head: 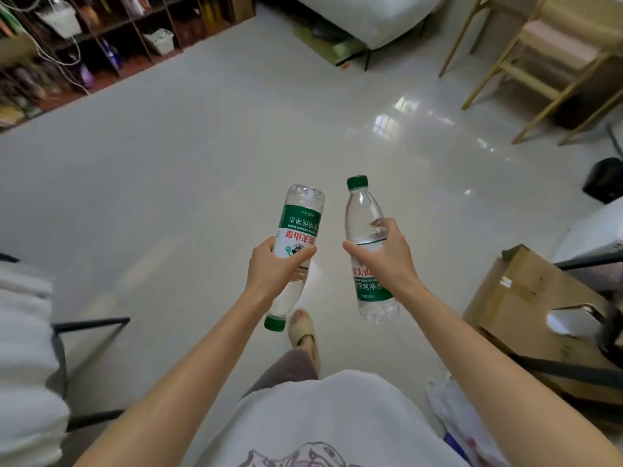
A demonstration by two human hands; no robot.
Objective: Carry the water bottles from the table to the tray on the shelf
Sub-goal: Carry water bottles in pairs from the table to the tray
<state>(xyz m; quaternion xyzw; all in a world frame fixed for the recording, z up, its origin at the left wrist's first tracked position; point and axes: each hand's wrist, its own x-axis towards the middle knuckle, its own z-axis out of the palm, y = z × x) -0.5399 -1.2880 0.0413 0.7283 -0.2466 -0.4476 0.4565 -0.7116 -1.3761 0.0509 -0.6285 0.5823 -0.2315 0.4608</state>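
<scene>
I hold two clear water bottles with green labels and green caps over the pale floor. My left hand (273, 267) grips the left bottle (299, 227) around its middle; this bottle is upside down, cap toward me. My right hand (382, 256) is wrapped around the right bottle (365, 210), which stands upright with its cap on top. The two bottles are apart, side by side. A brown wooden shelf (111, 32) full of items runs along the far left. No tray can be made out on it.
Glossy floor stretches ahead toward the shelf. A white sofa (371, 18) stands at the back, wooden chairs (539, 62) at the far right, a cardboard box (526, 298) at my right, and a dark metal frame with white fabric (67, 332) at my left. My sandalled foot (303, 332) is forward.
</scene>
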